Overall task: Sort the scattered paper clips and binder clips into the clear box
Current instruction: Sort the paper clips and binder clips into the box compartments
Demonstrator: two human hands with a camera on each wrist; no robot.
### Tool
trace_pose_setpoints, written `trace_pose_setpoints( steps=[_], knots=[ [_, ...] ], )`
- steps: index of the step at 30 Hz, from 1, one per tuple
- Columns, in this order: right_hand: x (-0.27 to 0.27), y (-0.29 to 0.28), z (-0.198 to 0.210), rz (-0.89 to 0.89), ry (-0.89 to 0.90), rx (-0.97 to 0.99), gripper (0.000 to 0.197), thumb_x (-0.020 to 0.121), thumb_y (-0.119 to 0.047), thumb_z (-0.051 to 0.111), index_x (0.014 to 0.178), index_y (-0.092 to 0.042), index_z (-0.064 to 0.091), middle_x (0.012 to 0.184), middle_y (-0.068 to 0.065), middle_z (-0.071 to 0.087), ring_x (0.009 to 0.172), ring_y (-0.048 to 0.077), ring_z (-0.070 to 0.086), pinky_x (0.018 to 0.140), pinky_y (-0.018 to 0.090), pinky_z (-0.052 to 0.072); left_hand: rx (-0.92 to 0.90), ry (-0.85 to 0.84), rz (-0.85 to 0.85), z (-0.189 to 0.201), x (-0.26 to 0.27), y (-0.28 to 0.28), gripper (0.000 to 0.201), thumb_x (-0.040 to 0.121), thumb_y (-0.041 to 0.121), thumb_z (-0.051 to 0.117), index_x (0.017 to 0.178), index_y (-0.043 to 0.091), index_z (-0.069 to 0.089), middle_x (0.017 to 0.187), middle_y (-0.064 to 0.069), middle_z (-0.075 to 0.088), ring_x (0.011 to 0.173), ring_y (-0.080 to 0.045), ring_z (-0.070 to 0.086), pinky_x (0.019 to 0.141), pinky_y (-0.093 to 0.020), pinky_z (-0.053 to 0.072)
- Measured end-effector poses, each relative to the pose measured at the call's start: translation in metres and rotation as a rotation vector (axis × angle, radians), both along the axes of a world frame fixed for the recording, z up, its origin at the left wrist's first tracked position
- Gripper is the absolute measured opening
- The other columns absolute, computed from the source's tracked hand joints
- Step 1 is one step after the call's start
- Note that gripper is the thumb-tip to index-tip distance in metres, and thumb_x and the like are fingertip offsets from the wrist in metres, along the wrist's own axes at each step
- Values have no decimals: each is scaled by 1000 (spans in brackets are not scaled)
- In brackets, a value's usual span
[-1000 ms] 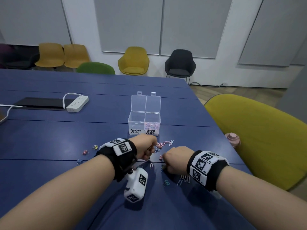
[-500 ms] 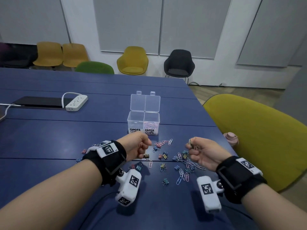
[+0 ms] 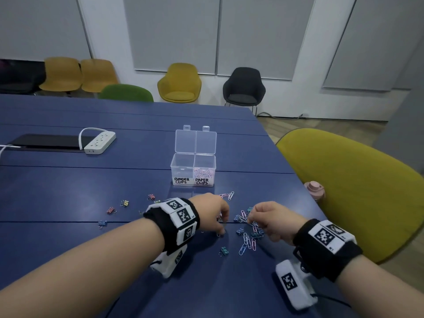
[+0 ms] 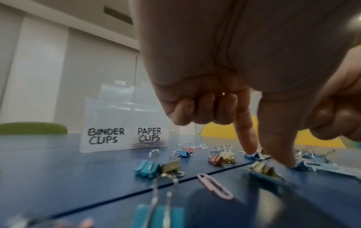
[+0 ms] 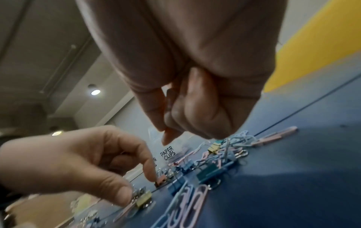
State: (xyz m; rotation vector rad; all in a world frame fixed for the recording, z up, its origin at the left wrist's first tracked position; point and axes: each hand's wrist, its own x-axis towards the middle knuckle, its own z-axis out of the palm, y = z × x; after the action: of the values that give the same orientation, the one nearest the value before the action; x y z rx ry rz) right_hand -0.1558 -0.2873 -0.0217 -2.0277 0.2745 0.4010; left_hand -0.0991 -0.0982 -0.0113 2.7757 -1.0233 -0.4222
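Bare forearms, black wristbands with white square-coded tags, white tagged camera boxes beneath, thin black cables.

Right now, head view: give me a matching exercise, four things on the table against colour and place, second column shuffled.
Things:
1. labelled box
2. power strip
3. bottle
4. lone binder clip

Colour and place:
A. pink, far right
B. clear, lid up, in the middle
C. white, far left
D. teal, nearest the person

Pairs: 1-B, 2-C, 3-A, 4-D
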Motion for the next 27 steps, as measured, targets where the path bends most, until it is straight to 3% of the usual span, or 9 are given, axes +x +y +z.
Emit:
trace_pose_setpoints(
  steps=[2,5,9,13,16,19,22,24,27],
  knots=[
    [0,6,0,58,-25,-108,19,87,-15,56,68,-17,54,52,-4,38,38,9,28,38,19,21,37,-24,-14,-1,0,-7,20,76,32,74,94,24,69,100,2,67,93,-18,60,77,-28,49],
    [-2,11,1,69,-49,-113,16,88,-16,57,72,-14,54,52,-3,37,39,10,28,37,17,22,28,-40,-13,-1,0,-11,14,78,29,71,90,22,69,92,4,66,80,-16,54,69,-25,43],
    [-2,7,1,80,-68,-143,18,88,-17,58,72,-14,53,51,-3,34,39,11,27,37,18,23,-82,-30,44,1,8,-6,9,81,24,61,83,19,69,84,4,67,82,-17,59,73,-26,49],
    [-4,1,5,155,-116,-220,13,88,-14,59,76,-12,56,51,-6,40,34,4,32,34,16,27,-163,-63,158,9,18,4,11,83,22,63,87,16,71,74,7,60,73,-12,53,67,-21,40],
    [-5,-2,7,297,-184,-375,10,83,-13,63,74,-17,62,53,-12,52,42,-2,44,46,8,33,-107,-62,156,10,23,13,11,82,21,63,84,15,72,66,11,54,71,-12,54,65,-22,41],
    [-5,-2,6,380,-201,-513,15,80,-16,63,70,-26,60,63,-12,53,57,1,45,55,13,36,-134,-1,163,9,22,18,8,82,22,66,77,18,71,71,8,61,71,-13,60,64,-22,44],
    [-5,2,7,360,-263,-564,13,82,-20,63,73,-27,58,61,-12,48,57,0,43,53,11,33,-325,161,235,11,20,18,6,79,23,71,75,18,72,54,11,53,51,-8,49,52,-19,42],
    [-2,5,7,281,-318,-484,6,85,-26,63,82,-24,59,62,-11,49,56,1,44,54,14,35,-431,277,249,15,16,17,6,79,23,73,77,18,72,41,14,45,39,-2,38,47,-16,37],
    [1,13,6,260,-314,-330,12,91,-30,58,102,-24,58,61,-9,52,51,3,44,52,15,35,-481,352,206,21,9,14,6,81,22,72,76,19,70,37,13,40,36,-4,31,43,-16,30]
  ],
)
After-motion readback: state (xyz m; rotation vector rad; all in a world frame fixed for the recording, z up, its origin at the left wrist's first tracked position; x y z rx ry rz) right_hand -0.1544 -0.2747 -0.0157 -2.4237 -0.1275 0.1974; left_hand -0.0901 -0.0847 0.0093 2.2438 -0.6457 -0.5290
